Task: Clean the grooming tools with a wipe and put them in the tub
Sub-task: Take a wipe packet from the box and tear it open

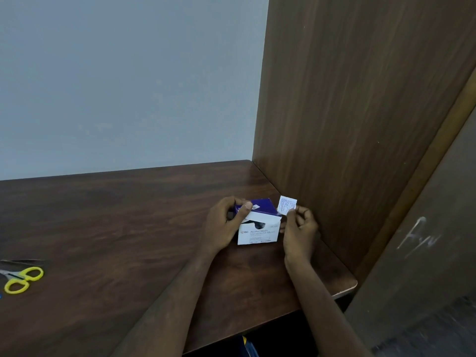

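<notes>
the left hand (226, 225) grips a square cardboard box (258, 222) on the smooth brown wooden table (103, 228). the right hand (300, 229) pinches a flat paper wipe packet (286, 205). yellow-handled scissors (22, 278) lie far left.

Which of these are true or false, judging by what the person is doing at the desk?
1. The right hand pinches a small white sachet. True.
2. The left hand lies flat on the desk. False: it grips the box of alcohol swabs, thumb on the purple lid.
3. The yellow-handled scissors lie at the far left of the desk, away from both hands. True.
4. The sachet is still inside the box. False: it is held up beside the box's right edge.
5. A tub stands next to the box. False: no tub shows in this view.
</notes>
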A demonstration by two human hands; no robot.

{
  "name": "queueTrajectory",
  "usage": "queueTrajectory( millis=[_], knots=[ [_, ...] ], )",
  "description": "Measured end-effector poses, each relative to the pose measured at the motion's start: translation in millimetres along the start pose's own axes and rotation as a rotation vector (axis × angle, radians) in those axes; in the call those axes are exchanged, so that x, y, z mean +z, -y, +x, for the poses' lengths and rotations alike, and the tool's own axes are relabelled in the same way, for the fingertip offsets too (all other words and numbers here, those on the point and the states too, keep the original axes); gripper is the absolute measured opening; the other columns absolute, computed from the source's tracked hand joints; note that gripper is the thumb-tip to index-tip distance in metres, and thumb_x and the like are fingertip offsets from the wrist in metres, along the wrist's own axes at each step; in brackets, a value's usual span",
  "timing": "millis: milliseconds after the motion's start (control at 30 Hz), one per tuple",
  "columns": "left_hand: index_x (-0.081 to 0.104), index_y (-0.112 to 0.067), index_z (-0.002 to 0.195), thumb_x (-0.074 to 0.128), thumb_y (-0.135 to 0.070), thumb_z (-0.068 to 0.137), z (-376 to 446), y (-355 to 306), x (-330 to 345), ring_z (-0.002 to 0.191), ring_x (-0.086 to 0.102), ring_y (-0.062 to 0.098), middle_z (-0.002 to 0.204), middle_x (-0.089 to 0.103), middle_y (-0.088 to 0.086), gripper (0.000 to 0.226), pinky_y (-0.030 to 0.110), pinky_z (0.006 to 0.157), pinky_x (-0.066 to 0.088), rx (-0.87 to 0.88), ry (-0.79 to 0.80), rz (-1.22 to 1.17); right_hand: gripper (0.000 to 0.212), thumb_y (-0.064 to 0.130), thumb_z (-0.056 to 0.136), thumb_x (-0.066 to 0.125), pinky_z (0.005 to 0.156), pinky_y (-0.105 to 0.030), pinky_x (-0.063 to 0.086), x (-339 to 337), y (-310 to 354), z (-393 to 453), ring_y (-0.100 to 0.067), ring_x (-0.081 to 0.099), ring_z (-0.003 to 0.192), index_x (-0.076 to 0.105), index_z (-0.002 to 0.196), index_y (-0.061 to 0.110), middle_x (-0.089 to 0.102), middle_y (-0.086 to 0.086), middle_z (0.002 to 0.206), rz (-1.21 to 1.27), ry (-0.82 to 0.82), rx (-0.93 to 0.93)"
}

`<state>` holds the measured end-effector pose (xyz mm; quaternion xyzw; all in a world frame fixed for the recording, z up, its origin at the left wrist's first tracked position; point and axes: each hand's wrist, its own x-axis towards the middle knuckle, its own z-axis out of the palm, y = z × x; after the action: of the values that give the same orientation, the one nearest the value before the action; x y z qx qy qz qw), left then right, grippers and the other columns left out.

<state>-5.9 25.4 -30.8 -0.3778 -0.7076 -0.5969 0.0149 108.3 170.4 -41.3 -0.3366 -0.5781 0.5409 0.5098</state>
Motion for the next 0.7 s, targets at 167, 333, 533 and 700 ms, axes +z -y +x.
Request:
queueTrajectory(
  millis=[167,333,533,700],
  knots=[
    [0.072,-0.028,0.095,0.053,-0.07,0.098,-1,-2,0,0.097,0.073,0.01,0.105,0.077,-0.014,0.046,0.044,0.085,0.059,-0.002,-0.013,-0.003,0.004,0.014,0.1,0.066,0.079,-0.039,0.06,2,-3,1,-0.015,0.076,0.081,0.069,0.101,0.018,0.078,0.009,0.085,-0.106,0.028,-0.016],
    [0.078,-0.025,0.103,0.044,-0.073,0.098,-2,-8,-2,0.101,0.071,0.0,0.105,0.077,-0.024,0.059,0.026,0.086,0.053,-0.027,-0.059,-0.026,0.005,0.014,0.099,0.066,0.075,-0.033,0.056,2,-4,2,-0.008,0.072,0.075,0.069,0.101,0.017,0.079,0.005,0.088,-0.099,0.02,-0.002],
    [0.07,-0.037,0.118,0.068,-0.066,0.092,-5,-3,-5,0.111,0.068,0.001,0.127,0.071,-0.02,0.04,0.027,0.082,0.06,-0.007,0.034,0.065,0.005,0.013,0.101,0.064,0.075,-0.029,0.056,0,-1,1,-0.004,0.07,0.079,0.067,0.104,0.016,0.078,0.001,0.093,-0.105,0.022,0.006],
    [0.064,-0.038,0.127,0.079,-0.048,0.092,-5,3,-4,0.122,0.062,0.002,0.137,0.063,-0.018,0.039,0.013,0.08,0.055,0.062,0.082,0.108,0.005,0.017,0.101,0.064,0.082,-0.04,0.062,-1,-1,1,-0.011,0.075,0.086,0.068,0.104,0.017,0.078,0.004,0.093,-0.117,0.018,0.005]
  ],
)
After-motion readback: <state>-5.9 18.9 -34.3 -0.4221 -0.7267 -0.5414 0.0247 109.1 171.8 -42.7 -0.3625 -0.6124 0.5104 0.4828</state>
